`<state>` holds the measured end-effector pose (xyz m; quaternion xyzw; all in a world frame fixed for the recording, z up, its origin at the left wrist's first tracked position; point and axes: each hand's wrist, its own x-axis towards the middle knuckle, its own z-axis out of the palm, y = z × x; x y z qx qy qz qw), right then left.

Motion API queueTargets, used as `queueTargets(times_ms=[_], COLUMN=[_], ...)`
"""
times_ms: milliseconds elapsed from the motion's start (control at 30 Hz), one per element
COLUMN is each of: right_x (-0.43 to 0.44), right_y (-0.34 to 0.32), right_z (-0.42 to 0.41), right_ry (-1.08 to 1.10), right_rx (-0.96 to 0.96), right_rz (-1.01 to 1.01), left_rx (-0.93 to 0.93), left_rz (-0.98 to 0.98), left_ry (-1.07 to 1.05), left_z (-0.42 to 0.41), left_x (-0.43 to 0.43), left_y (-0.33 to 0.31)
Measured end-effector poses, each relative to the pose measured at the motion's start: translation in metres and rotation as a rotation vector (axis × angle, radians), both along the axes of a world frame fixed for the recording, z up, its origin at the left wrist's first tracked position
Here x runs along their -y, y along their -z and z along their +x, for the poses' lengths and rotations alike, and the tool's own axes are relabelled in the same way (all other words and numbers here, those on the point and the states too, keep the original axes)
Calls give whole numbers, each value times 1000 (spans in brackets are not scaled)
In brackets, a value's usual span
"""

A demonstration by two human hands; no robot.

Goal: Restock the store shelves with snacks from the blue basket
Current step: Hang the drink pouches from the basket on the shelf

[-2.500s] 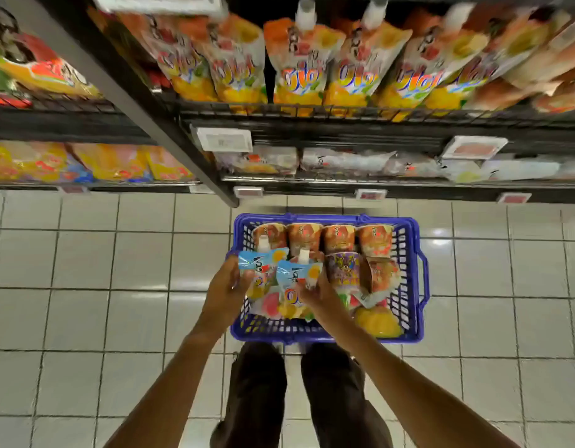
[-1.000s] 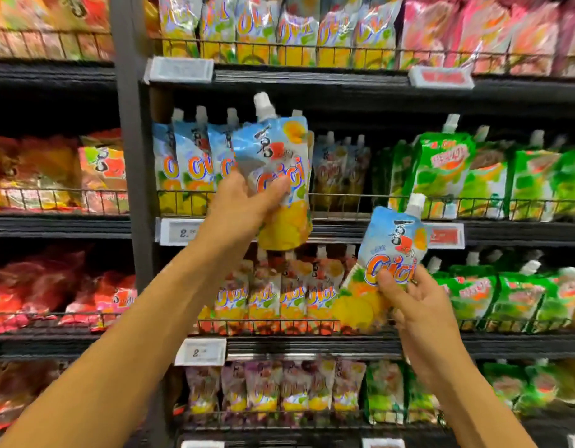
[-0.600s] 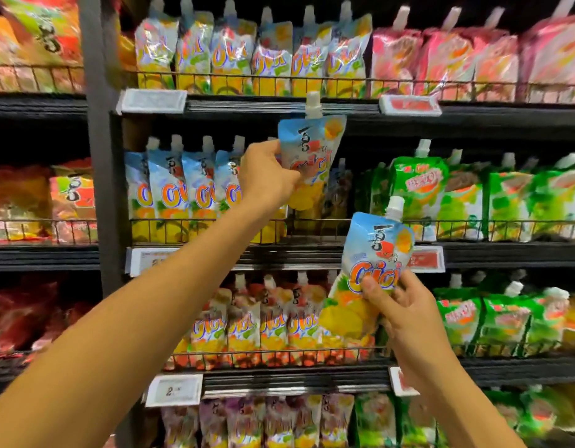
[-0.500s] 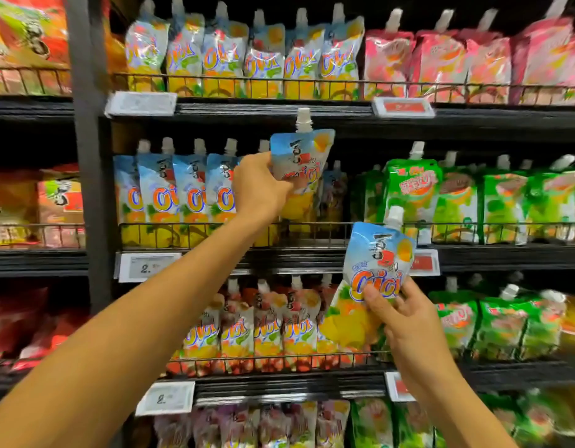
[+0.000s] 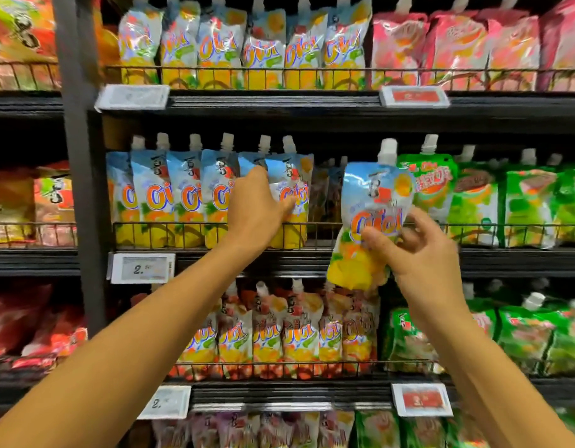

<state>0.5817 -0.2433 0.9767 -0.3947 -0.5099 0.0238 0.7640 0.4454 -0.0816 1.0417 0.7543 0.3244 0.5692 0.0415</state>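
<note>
Blue spouted pouch [image 5: 371, 215] pinched in right hand [image 5: 418, 250], held in front of middle shelf [image 5: 312, 257], beside gap in blue row. Left hand [image 5: 258, 211] clasps last shelved pouch [image 5: 291, 202], seating it behind wire rail [image 5: 321, 225]. Pouch looks soft, glossy, probably slippery, bottom-heavy; grip mid-body or under cap.

The pouch [image 5: 373, 218] held up at about three o'clock of centre bore the orange word "Cici" outlined in blue. The row of blue pouches [image 5: 182, 195] at nine o'clock showed only parts of the same lettering. A white price tag [image 5: 143, 268] at eight o'clock read "2." with smaller digits blurred; another tag [image 5: 165, 403] at seven o'clock likewise began "2.". The red tags [image 5: 414, 96] were unreadable.
</note>
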Motion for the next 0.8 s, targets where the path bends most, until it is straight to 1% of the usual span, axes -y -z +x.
queueTargets(times_ms=[100, 200, 267, 333, 567, 700, 800], right_x=[-15, -33, -48, -63, -92, -95, -95], right_y=[-30, -56, -67, -73, -65, -66, -70], right_z=[-1, -3, 1, 7, 19, 18, 16], right_ry=[71, 168, 213, 229, 195, 211, 207], right_rx=[48, 111, 125, 104, 101, 146, 134], right_rz=[99, 204, 220, 149, -292, -389, -477], left_rx=[-68, -116, -122, -116, -96, -91, -85], left_rz=[8, 66, 83, 73, 46, 50, 38], left_ry=[-50, -103, -121, -118, -191, -215, -218], left_z=[-2, -4, -8, -12, -21, -25, -25], left_x=[2, 5, 6, 5, 5, 8, 7], left_y=[-1, 1, 2, 3, 13, 15, 16])
